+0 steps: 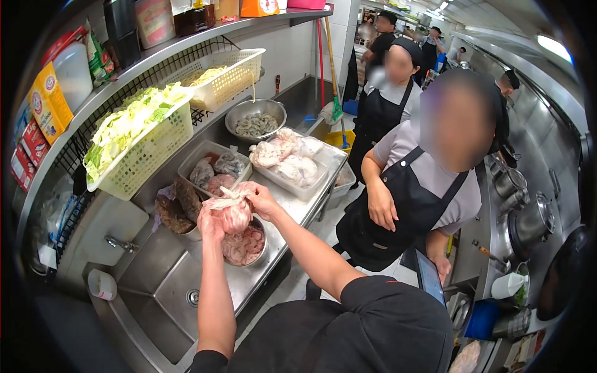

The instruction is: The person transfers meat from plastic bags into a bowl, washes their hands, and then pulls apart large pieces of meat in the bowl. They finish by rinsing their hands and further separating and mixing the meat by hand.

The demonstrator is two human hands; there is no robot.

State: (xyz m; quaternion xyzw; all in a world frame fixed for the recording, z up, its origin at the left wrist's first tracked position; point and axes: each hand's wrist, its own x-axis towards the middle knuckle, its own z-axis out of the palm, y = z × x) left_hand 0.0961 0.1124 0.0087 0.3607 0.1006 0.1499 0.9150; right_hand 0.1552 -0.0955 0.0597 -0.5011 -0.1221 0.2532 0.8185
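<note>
In the head camera's view, both hands meet over a metal bowl [247, 247] of pale pink raw meat that stands on the steel table [292, 208], just right of the sink [163, 297]. The left hand [210, 224] grips the lower left side of a clear plastic bag of meat [234, 211], its fingers wrapped around the bag. The right hand [261, 199] holds the bag's top, its fingers pinching the gathered plastic at the neck. The bag hangs directly above the bowl, close to the meat in it, though whether it touches cannot be told.

Just left of the bowl, some dark brown pieces [177, 208] lie at the sink's edge. Further back on the table stand a plastic tub [214, 168] with more bagged pieces, a tray of white bags [292, 163], and a round metal bowl of greyish shrimp [255, 121]. On the wire rack above sits a basket of chopped cabbage [138, 142] and a second basket [225, 76] holding pale yellow strips. A faucet [120, 244] juts from the wall over the sink.

To the right, a person in a dark apron [398, 205] stands beside the table, with another aproned person [388, 105] behind.
</note>
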